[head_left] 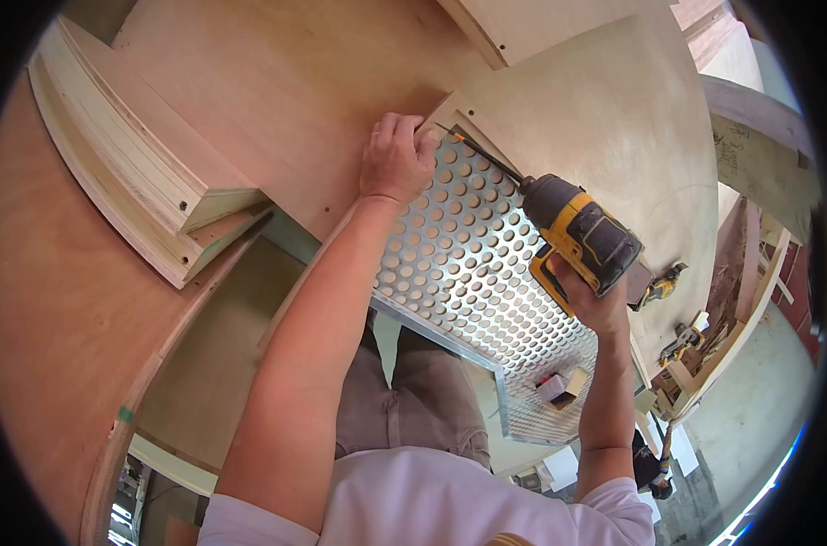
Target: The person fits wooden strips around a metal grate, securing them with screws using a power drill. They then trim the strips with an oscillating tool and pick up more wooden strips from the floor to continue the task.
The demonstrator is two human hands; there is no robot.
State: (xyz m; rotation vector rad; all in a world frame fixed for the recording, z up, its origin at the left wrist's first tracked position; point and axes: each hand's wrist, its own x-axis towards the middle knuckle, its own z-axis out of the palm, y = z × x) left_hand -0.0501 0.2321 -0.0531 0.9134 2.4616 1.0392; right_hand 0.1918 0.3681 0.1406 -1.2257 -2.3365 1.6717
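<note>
My right hand [588, 296] is wrapped around the grip of a yellow and black cordless impact driver [582, 223]. From its chuck a long dark bit [492, 159] with an orange band reaches up and left, its tip close to my left fingers. My left hand [400, 159] is closed at the upper corner of a perforated metal sheet [459, 205], beside a pale wooden strip [480, 136] with dark screw holes. What the left fingertips pinch, if anything, is hidden. The sheet slants from that corner down to the right, in front of my legs.
A small open box [566, 389] sits on the lower part of the sheet. Curved layered plywood [158, 173] rises at left, and a broad plywood panel [604, 109] spans the upper right. Two yellow and black tools [659, 287] lie further right, near a wooden-edged bin [727, 355].
</note>
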